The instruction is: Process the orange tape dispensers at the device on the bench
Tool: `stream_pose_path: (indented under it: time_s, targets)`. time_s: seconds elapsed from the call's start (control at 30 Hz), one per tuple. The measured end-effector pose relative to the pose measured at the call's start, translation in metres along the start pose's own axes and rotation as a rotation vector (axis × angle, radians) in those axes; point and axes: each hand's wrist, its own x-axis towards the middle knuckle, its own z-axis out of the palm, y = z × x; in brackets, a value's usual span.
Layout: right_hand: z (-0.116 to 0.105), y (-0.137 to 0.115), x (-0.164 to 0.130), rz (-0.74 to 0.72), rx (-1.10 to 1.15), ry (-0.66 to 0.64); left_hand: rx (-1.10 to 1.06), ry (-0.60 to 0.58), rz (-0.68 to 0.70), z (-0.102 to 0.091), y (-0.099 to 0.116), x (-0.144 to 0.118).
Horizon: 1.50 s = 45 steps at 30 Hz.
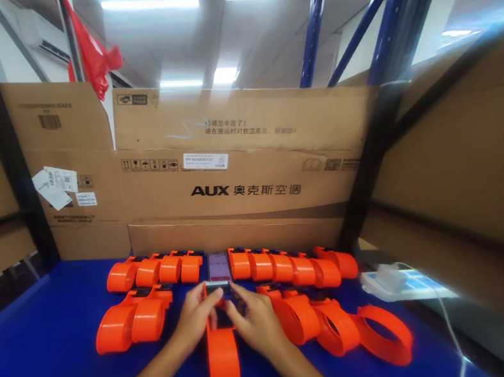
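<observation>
At the middle of the blue table, my left hand [198, 311] and my right hand [258, 317] are both closed on one orange ring-shaped piece [222, 359]. Its wide orange loop hangs toward me. My thumbs and fingers pinch the dark rectangular part at its far end, partly hidden by them. Just beyond my fingertips lies a small rectangular item [218, 266] with a pale purple face. Similar orange loops with dark ends lie on both sides, such as a left loop [147, 319] and a right loop [300, 318] near my right hand.
The blue table [42, 355] is backed by a cardboard panel [247, 163] with printed text. Several orange loops line its back. At right sits a white power strip [408, 286] with a cable [447, 323]. A dark post [369, 161] rises at the back right.
</observation>
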Motion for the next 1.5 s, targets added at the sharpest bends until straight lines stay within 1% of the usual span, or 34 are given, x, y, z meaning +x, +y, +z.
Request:
stream_pose_path:
  time_s: [0.2, 0.5, 0.63, 0.8, 0.9, 1.03, 1.13, 1.3, 1.4, 1.5]
  targets:
    - [0.004, 0.001, -0.001, -0.073, 0.025, 0.008, 0.029, -0.028, 0.036, -0.001, 0.004, -0.001]
    - [0.003, -0.001, 0.000, -0.062, 0.004, 0.002, 0.004, -0.045, 0.036, -0.003, 0.001, 0.001]
    - [0.000, -0.001, 0.002, -0.068, 0.033, -0.021, -0.064, -0.005, -0.002, -0.004, -0.002, 0.002]
    - [-0.007, 0.002, 0.003, -0.201, -0.029, -0.039, -0.164, 0.026, -0.076, -0.007, -0.001, 0.004]
    - [-0.008, 0.005, 0.003, -0.237, -0.096, -0.024, -0.197, 0.037, -0.119, -0.006, 0.001, 0.004]
    - [-0.003, 0.005, 0.002, -0.204, -0.236, -0.033, -0.236, 0.022, -0.146, -0.004, 0.004, 0.002]
    - [0.000, -0.001, 0.001, -0.154, -0.326, -0.044, -0.243, 0.019, -0.147, -0.002, 0.007, 0.001]
    - [0.002, -0.013, -0.001, -0.078, -0.395, -0.086, -0.234, 0.035, -0.142, 0.000, 0.010, -0.001]
    - [0.004, -0.014, -0.002, -0.089, -0.417, -0.063, -0.219, 0.029, -0.145, 0.000, 0.011, -0.001]
    - [0.007, -0.010, -0.002, -0.124, -0.417, -0.013, -0.204, 0.021, -0.151, 0.000, 0.011, 0.000]
